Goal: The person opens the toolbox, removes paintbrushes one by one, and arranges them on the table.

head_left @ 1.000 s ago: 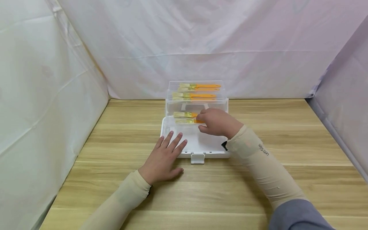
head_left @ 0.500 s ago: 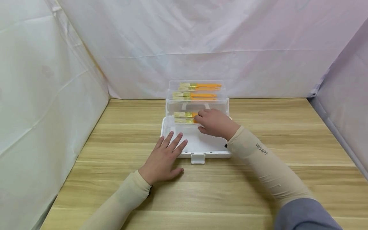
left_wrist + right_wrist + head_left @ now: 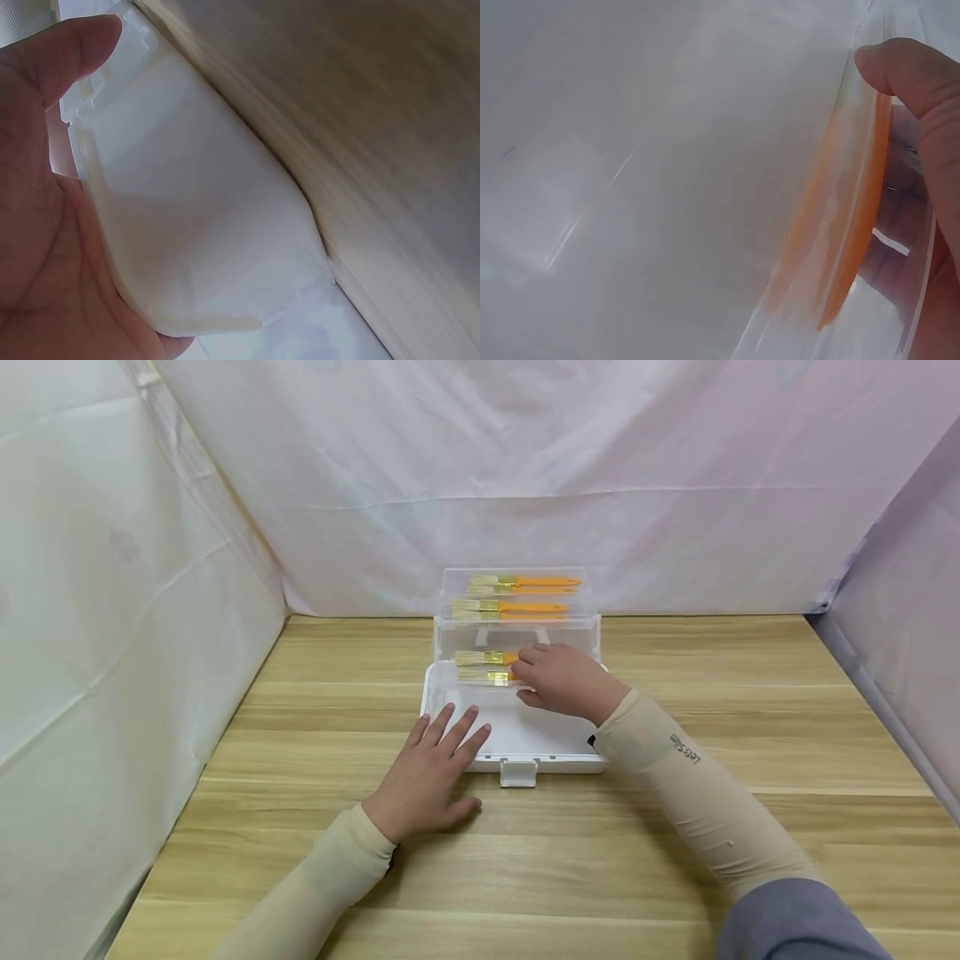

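Observation:
A white storage box point(image 3: 547, 766) stands unfolded on the table, its clear trays raised at the back. My right hand point(image 3: 570, 681) reaches over the lowest clear tray and holds the orange handle of the front paintbrush point(image 3: 483, 677). Another paintbrush point(image 3: 480, 657) lies just behind it. Through the clear wall in the right wrist view, the orange handle point(image 3: 859, 225) shows beside the thumb and fingers. My left hand point(image 3: 427, 777) rests on the box's front left corner, fingers straight and spread. In the left wrist view, its thumb lies near the white latch point(image 3: 139, 37).
Several more paintbrushes point(image 3: 532, 607) lie in the upper clear trays point(image 3: 517, 572), bristles to the left. Wood-grain table point(image 3: 285, 760) surrounds the box. White cloth walls point(image 3: 480, 460) enclose the back and both sides.
The front paintbrush has shifted slightly under my right hand, and its metal band now catches more light. My right hand has moved only a little; my left hand stays put.

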Motion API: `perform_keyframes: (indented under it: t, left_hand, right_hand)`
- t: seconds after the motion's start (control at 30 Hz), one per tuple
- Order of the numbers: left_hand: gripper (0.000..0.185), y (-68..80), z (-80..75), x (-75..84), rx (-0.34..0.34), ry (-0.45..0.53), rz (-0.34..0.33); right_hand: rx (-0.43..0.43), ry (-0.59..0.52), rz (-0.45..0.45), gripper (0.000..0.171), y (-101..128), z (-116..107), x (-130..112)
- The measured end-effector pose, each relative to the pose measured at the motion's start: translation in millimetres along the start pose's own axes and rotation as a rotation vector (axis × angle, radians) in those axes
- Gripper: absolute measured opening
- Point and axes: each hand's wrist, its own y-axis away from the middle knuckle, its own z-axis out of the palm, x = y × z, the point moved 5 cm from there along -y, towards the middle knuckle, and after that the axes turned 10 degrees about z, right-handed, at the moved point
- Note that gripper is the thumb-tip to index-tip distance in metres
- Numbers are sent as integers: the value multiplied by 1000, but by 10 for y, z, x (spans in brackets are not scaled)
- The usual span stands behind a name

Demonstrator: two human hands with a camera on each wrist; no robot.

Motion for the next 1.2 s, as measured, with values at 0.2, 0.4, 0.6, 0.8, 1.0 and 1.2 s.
perform_keyframes:
  t: [0.2,0.4,0.6,0.8,1.0,1.2]
  left_hand:
    - [92,-4,12,-8,-5,-2,-5]
    - [91,-5,13,-13,-15,5,-12]
    - [90,-5,13,-15,-17,7,-13]
    - [89,-1,8,-12,-13,5,-12]
    - [89,-2,13,-14,-12,-1,-12]
    - [88,-3,17,-14,-11,7,-10]
  right_hand:
    - [23,-55,17,21,13,6,38]
    - [71,-76,-6,19,19,-20,36]
    - [69,-102,-18,18,15,-19,38]
    - [107,-149,-28,15,30,-11,51]
    - [124,-163,-27,14,41,-36,45]
    - [110,-199,-2,19,56,-65,61]
